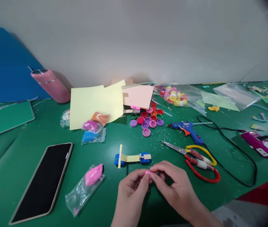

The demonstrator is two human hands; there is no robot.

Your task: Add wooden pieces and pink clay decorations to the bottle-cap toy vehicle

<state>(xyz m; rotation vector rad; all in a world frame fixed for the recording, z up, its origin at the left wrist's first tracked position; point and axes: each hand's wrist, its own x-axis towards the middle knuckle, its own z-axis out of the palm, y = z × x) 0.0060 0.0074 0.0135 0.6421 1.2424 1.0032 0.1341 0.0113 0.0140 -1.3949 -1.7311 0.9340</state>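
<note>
One small pink lump (148, 173), pinched from both sides

Our left hand (132, 188) and right hand (174, 184) meet over the near part of the desk (48, 126), with the lump between their thumbs and index fingers. Both hands are pinching it; so small a piece, we judge, leaves room only for fingertips, and a fuller grip might squash it. The remaining fingers curl inward, some of them hidden. Our left wrist rises steeply from the near edge, while the right forearm slants in from the near right, so the two form a loose peak around the lump.

Just beyond our hands lies a blue-and-yellow model (133, 158), probably set there to stay in sight. To the left, a clear bag (80, 194) holds more pink clay (93, 175), likely kept close because its colour matches. Scissors (196, 159) lie on the right, with a blue glue gun (190, 130) farther off; we suppose that spot suits the right hand's reach. Farther back, bottle caps (147, 120) sit in a cluster.
</note>
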